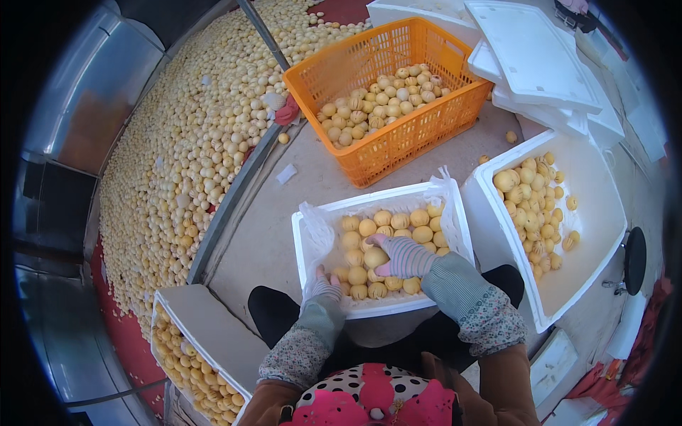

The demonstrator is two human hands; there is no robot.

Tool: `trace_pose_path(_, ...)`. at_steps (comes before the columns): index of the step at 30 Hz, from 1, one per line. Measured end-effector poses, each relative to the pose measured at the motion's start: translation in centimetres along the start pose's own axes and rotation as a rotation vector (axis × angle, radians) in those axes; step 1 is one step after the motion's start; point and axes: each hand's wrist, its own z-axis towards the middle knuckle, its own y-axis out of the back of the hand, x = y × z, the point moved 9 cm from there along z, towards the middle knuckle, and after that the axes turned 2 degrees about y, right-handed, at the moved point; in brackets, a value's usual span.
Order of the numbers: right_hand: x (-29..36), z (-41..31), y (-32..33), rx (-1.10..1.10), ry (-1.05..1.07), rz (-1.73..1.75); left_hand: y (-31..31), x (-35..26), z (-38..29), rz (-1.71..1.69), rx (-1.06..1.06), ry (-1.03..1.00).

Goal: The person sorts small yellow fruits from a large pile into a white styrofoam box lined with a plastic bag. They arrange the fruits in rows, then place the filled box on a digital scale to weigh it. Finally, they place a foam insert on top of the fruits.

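Note:
A white foam box (381, 309) stands between my knees, lined with thin clear plastic (318, 226) that bunches up at its left and right corners. Rows of round yellow pepino melons (422, 234), some with dark streaks, fill its bottom. My right hand (407, 255), in a striped fingerless glove, has its fingers and thumb around one pale melon (376, 257) over the front-left part of the rows. At the box's left wall my left hand (326, 287) rests against the liner; whether its fingers pinch the plastic is hard to see.
An orange plastic crate (410, 154) with melons stands beyond the box. Another foam box (581, 282) sits at right, partly filled; a third, full one (213, 314) is at lower left. Foam lids (538, 53) are stacked at upper right. A metal rail (229, 207) borders a large melon heap (176, 175).

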Motion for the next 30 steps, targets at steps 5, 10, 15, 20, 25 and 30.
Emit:
trace_pose_path(5,4.5,10.0,-8.4,0.290,-0.073,-0.294,-4.0,5.5,2.9,-0.172,-0.009,-0.015)
trace_pose_path(10,3.1,15.0,-12.8,0.314,0.028,-0.539,-4.2,4.9,2.8,-0.191,0.041,0.055)
trace_pose_path(15,0.6,17.1,-15.4,0.433,-0.072,-0.656,-4.1,4.6,2.2,-0.239,0.127,0.096)
trace_pose_path(20,2.6,16.8,-13.9,0.242,0.074,-0.828,-3.8,4.4,2.1,-0.244,0.187,0.145)
trace_pose_path(25,3.4,16.5,-13.9,0.302,0.071,-0.856,-4.0,5.1,2.4,-0.207,-0.003,0.041)
trace_pose_path(30,2.3,16.4,-14.6,0.284,0.048,-0.831,-4.6,5.1,2.8,-0.072,-0.078,-0.086)
